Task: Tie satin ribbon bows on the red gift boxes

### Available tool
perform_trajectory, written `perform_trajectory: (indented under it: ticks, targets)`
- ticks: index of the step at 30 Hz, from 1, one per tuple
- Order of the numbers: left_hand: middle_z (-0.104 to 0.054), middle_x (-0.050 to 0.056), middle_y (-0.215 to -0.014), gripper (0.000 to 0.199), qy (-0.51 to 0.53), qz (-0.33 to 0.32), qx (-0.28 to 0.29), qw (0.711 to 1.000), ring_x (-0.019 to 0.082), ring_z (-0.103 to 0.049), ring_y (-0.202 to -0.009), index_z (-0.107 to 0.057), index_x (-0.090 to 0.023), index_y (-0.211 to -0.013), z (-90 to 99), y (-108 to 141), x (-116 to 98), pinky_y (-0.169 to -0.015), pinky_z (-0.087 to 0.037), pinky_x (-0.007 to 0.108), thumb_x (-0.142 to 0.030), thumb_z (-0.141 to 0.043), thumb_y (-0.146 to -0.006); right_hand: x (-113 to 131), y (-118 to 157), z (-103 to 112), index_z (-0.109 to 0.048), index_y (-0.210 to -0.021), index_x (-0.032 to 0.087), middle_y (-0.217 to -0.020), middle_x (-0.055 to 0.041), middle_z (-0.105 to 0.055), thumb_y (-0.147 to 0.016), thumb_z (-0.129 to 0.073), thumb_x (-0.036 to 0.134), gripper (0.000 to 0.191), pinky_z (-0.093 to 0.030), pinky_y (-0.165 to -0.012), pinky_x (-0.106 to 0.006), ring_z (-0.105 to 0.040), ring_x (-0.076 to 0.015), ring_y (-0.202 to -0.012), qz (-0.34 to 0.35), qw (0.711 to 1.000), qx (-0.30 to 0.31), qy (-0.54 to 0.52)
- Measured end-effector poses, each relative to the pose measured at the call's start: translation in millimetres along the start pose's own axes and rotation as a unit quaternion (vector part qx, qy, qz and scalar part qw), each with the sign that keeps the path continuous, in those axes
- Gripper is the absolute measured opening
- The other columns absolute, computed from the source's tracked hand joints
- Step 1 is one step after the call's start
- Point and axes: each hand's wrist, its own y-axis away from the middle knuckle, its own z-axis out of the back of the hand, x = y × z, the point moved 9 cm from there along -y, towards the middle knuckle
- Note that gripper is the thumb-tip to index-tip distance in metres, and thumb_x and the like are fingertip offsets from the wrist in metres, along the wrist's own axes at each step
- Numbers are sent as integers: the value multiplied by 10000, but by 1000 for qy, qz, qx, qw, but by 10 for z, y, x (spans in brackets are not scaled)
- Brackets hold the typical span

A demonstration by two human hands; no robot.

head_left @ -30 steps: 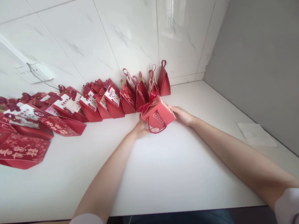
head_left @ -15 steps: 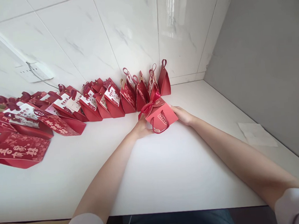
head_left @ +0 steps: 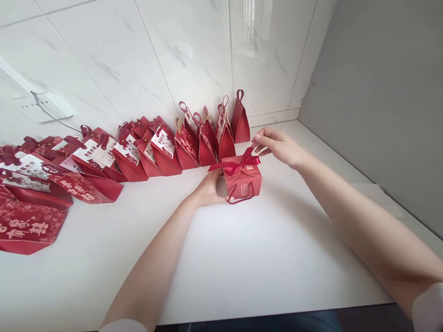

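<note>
A small red gift box (head_left: 254, 186) stands upright on the white table, with a twisted cord handle hanging at its front. Across its top lies a glossy red ribbon bow (head_left: 240, 165). My left hand (head_left: 209, 188) holds the box by its left side, the fingers partly hidden behind it. Above the right end of the bow, my right hand (head_left: 275, 144) has thumb and fingertips pinched together on the end of the ribbon.
Several red triangular gift boxes (head_left: 167, 152) with ribbon loops line the wall from left to centre. One larger red box (head_left: 24, 223) lies nearer on the left. A thin white sheet (head_left: 379, 200) is at right; a socket strip (head_left: 45, 106) with a cable sits on the wall.
The gift box has turned and been set more upright. My right hand has left its right side and risen to the ribbon end, while my left hand stays on the box.
</note>
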Motion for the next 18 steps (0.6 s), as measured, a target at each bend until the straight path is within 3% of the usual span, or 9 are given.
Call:
perform_trajectory:
  ticks: [3, 6, 9, 11, 18]
  targets:
    - [-561, 104, -1358, 819, -2, -47, 5, 999, 374, -530, -1244, -486, -262, -1362, -20, -27, -182, -1029, -445, 537, -358, -831, -626, 454, 174, -15, -641, -888, 210, -1075, -63, -657, -900, -544, 551, 354, -494, -882, -375, -603, -225, -1024, 68, 990, 54, 114]
    - [-563, 108, -1354, 816, -15, -41, 8, 999, 371, -530, -1245, -484, -257, -1351, -26, -20, -141, -1026, -450, 536, -370, -833, -623, 623, 308, -130, -681, -924, 236, -1270, -67, -592, -843, -641, 514, 292, -421, -1015, -441, -515, -282, -1223, 117, 958, 107, 237]
    - [-549, 125, -1367, 794, -40, -12, 3, 999, 373, -512, -1265, -509, -223, -1313, -7, 11, 6, -1054, -422, 552, -401, -832, -610, 530, 329, -217, -711, -880, 253, -1384, -54, -522, -800, -690, 489, 250, -345, -1093, -473, -383, -311, -1375, 109, 940, 149, 287]
    - [-530, 144, -1389, 813, -50, -5, 3, 999, 384, -496, -1280, -510, -194, -1314, 1, 31, 63, -1073, -393, 571, -414, -833, -601, 411, 301, -234, -719, -830, 249, -1407, -48, -516, -814, -669, 485, 242, -343, -1094, -476, -381, -316, -1384, 75, 941, 170, 283]
    - [-513, 152, -1403, 841, -61, -13, 30, 998, 359, -478, -1304, -480, -187, -1345, -26, 31, 100, -1090, -387, 543, -402, -835, -613, 199, 156, -152, -718, -843, 217, -1409, -67, -545, -855, -572, 585, 396, -385, -1058, -453, -481, -309, -1305, -5, 985, 118, 124]
